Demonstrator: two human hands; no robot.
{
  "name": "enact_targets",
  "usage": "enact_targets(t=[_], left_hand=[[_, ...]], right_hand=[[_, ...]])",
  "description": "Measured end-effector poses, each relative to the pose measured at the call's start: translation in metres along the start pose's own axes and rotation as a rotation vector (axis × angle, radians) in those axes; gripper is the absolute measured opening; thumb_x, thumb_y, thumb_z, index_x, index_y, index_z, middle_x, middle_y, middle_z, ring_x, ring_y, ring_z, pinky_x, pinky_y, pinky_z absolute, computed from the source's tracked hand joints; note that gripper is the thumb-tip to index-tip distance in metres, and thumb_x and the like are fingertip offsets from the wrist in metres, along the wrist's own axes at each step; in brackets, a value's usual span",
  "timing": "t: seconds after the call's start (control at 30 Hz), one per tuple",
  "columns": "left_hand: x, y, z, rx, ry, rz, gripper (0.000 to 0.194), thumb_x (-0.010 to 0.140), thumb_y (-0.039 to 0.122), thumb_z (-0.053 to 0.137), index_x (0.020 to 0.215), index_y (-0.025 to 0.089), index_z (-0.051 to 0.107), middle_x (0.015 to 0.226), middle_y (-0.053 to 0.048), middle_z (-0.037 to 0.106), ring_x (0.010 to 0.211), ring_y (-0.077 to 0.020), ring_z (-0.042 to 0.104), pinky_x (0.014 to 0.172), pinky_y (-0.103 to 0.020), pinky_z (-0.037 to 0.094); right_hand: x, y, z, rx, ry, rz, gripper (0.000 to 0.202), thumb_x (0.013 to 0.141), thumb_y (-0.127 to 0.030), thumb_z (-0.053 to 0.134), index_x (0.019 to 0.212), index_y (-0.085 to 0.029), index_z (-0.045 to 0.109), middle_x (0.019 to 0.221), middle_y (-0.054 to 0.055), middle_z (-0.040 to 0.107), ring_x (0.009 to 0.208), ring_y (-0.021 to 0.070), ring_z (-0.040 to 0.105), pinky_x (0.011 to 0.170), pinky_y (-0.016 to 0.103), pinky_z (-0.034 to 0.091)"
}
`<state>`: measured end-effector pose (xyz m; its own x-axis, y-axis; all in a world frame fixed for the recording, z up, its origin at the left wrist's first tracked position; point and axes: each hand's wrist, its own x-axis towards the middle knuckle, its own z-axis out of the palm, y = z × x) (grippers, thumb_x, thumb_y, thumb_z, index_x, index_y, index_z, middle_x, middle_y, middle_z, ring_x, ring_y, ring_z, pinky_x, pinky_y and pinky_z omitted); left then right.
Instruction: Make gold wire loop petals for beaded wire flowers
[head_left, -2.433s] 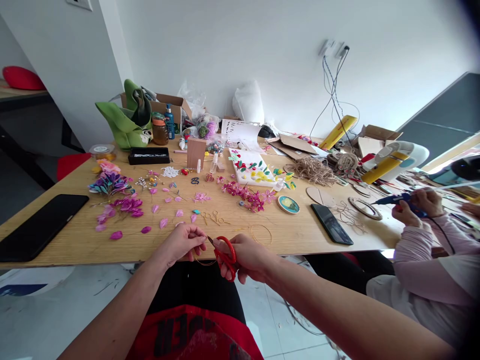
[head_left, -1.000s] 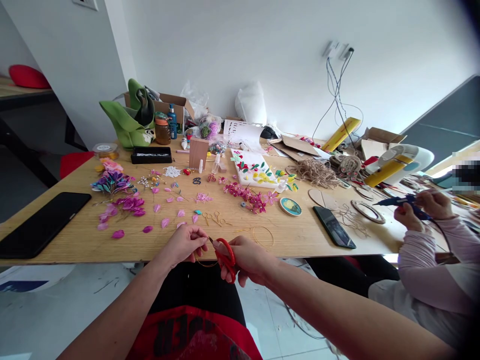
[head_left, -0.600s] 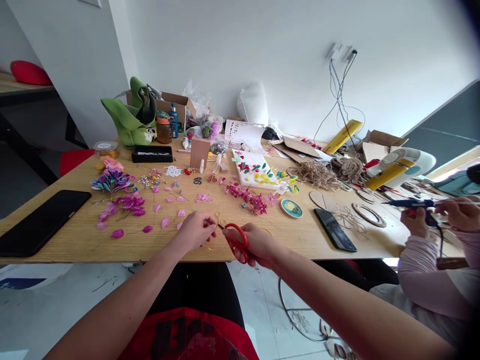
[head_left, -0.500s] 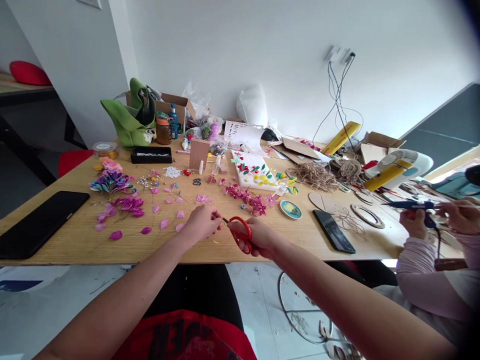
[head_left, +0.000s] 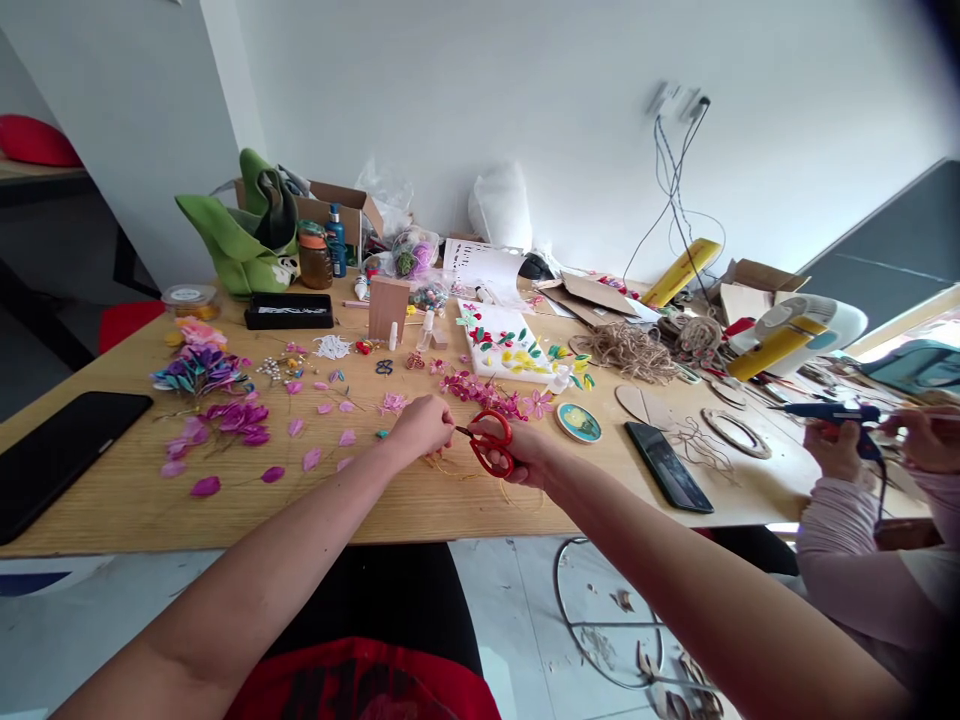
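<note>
Red-handled scissors are in my right hand, their dark blades pointing left to the fingertips of my left hand. My left hand is closed in a pinch; what it pinches is too small to make out. Thin yellow thread lies in loops on the wood just under both hands. Left of my hands are scattered pink petals and a bunch of magenta petals on stems. Beyond my hands lies a cluster of dark pink flowers.
A black tablet-like slab lies at the left and a phone at the right. A white board with coloured flowers lies behind. At the far right a co-worker's hands hold a blue glue gun.
The view has shifted slightly to the right. The scissors remain at my left fingertips, and more of the yellow thread shows beneath my hands.
</note>
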<state>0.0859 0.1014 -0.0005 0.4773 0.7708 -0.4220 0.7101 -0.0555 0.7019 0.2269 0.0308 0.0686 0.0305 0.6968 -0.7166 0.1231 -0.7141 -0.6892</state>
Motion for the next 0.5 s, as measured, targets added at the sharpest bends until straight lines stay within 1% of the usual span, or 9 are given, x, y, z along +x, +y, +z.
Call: enact_targets(t=[0.17, 0.37, 0.5], left_hand=[[0.003, 0.001, -0.001, 0.054, 0.002, 0.002, 0.032, 0.094, 0.035, 0.059, 0.12, 0.016, 0.058, 0.119, -0.009, 0.062, 0.099, -0.0211, 0.064, 0.084, -0.041, 0.056], [-0.009, 0.009, -0.005, 0.126, 0.055, 0.026, 0.03, 0.095, 0.035, 0.058, 0.119, 0.017, 0.059, 0.121, -0.009, 0.061, 0.102, -0.0216, 0.063, 0.087, -0.042, 0.054], [-0.015, 0.014, -0.007, 0.154, 0.08, 0.04, 0.03, 0.095, 0.035, 0.058, 0.119, 0.018, 0.059, 0.121, -0.009, 0.061, 0.102, -0.0214, 0.063, 0.087, -0.042, 0.054]], right_hand=[[0.005, 0.0, -0.003, -0.006, -0.008, 0.012, 0.044, 0.097, -0.029, 0.049, 0.055, -0.016, 0.046, 0.033, -0.004, 0.044, 0.024, 0.0033, 0.031, 0.022, 0.011, 0.014], [0.005, 0.004, -0.004, -0.014, -0.018, -0.014, 0.043, 0.095, -0.03, 0.052, 0.055, -0.017, 0.044, 0.032, -0.005, 0.045, 0.024, 0.0032, 0.031, 0.022, 0.01, 0.014], [0.005, 0.004, -0.005, -0.011, -0.07, -0.002, 0.047, 0.097, -0.031, 0.047, 0.052, -0.017, 0.045, 0.033, -0.003, 0.045, 0.024, 0.0038, 0.032, 0.022, 0.011, 0.015]])
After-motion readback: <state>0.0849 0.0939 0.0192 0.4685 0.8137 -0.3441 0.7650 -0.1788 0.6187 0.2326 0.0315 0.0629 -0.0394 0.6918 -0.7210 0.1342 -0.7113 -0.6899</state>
